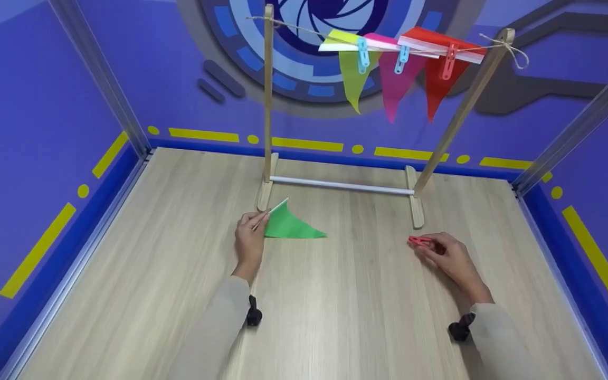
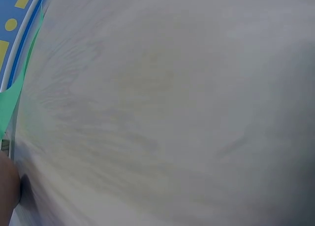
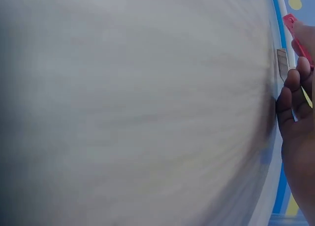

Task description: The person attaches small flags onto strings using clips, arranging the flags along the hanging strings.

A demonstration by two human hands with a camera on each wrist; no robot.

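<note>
My left hand [image 1: 250, 235] pinches the white edge of a green triangular pennant [image 1: 289, 224], low over the table near the stand's left foot. The pennant's tip points right. In the left wrist view only a strip of the green pennant [image 2: 11, 100] and part of the left hand [image 2: 9, 186] show at the left edge. Thumb and fingers of my right hand [image 1: 450, 259] pinch a red clothespin [image 1: 419, 241] near the stand's right foot. At the right edge of the right wrist view, the red clothespin [image 3: 298, 39] sits in the right hand [image 3: 298, 132].
Behind the hands stands a wooden frame [image 1: 268, 100] with a white crossbar [image 1: 341, 185]. From its string hang a yellow pennant [image 1: 355, 79], a pink pennant [image 1: 396, 79] and a red pennant [image 1: 438, 79], held by blue and red clothespins. Blue walls [image 1: 167, 74] enclose the table [image 1: 330, 295].
</note>
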